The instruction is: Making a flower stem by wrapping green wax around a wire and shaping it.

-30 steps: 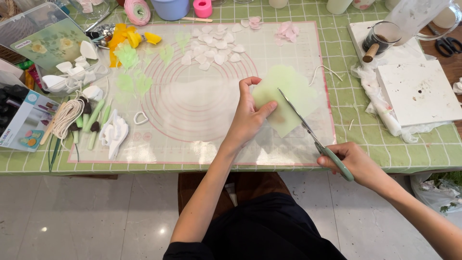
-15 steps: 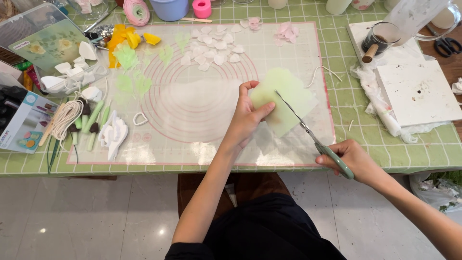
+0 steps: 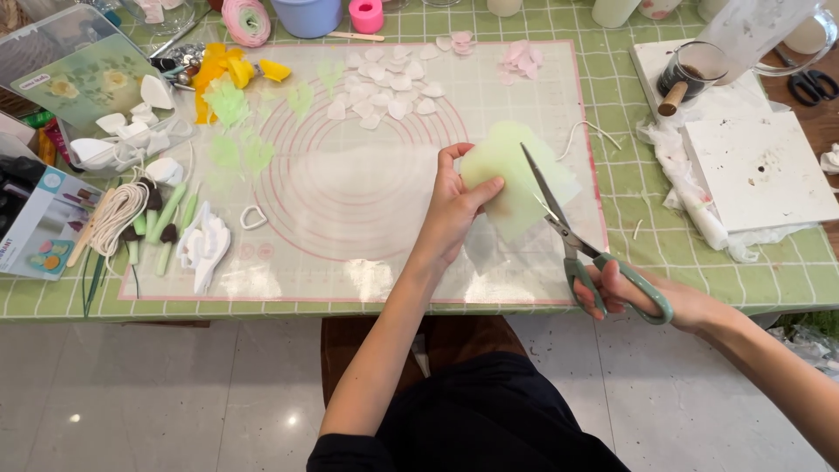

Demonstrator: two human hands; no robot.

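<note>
Step in hand looks like trimming: right hand (image 3: 642, 293) has its fingers through the green handles of the scissors (image 3: 572, 240), blades parted and laid across the pale green sheet (image 3: 516, 175). Left hand (image 3: 454, 205) pinches that sheet at its left edge, thumb on top, holding it just above the silicone mat (image 3: 376, 218) on the desk (image 3: 752, 262). The two hands are apart, each clamped on its own thing.

Next move, as a judgement: the cut needs the sheet kept taut and the blades closed along the intended line; a thin sheet may fold instead of shearing.

Counts, near to far:
- 1 pair of scissors in hand, 1 green sheet.
- 1 small heart-shaped cutter (image 3: 253, 217) on the mat's left.
- 1 coil of white cord (image 3: 118, 214).
- 1 white block (image 3: 756, 170) right of the mat.
- Cluster of white petals (image 3: 389, 87), about twenty; exact count unclear.
- A few pink petals (image 3: 520, 59).
- 1 second, black pair of scissors (image 3: 813, 86), far right.
</note>
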